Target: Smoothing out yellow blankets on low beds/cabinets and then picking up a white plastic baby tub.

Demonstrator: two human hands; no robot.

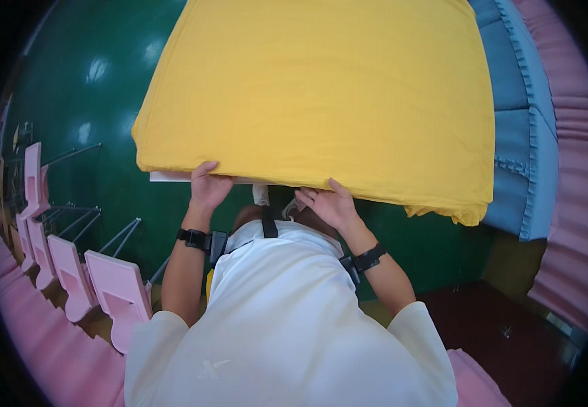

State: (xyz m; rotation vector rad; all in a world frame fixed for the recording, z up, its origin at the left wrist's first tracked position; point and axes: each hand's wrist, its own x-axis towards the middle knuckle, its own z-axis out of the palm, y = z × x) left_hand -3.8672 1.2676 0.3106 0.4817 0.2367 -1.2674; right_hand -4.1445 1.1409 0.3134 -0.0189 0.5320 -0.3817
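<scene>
1. A large yellow fabric cover (321,95) lies spread over a flat white board (172,177), whose pale edge shows only beneath the near left hem; the cloth fills the upper middle of the view and is held up in front of the person's chest.
2. The left hand (207,184) grips the near edge at the left, fingers curled over the yellow hem and the thumb side against the white edge beneath; it is closed on the cloth and board together.
3. The right hand (331,203) sits under the near edge further right, palm turned up and fingers partly open, tucked beneath the hem; whether it pinches the fabric or merely supports it cannot be told.
4. The fabric already lies mostly smooth across the top (only faint creases run toward the right); its near right corner (467,214) sags in a loose bunch below the rest, so that corner looks unfinished, and the near hem appears not yet drawn evenly under.
5. To the right stand blue ruffled cushions (521,136) and pink ones (579,169); pink chairs (114,292) line the lower left on a green floor (104,102).
</scene>
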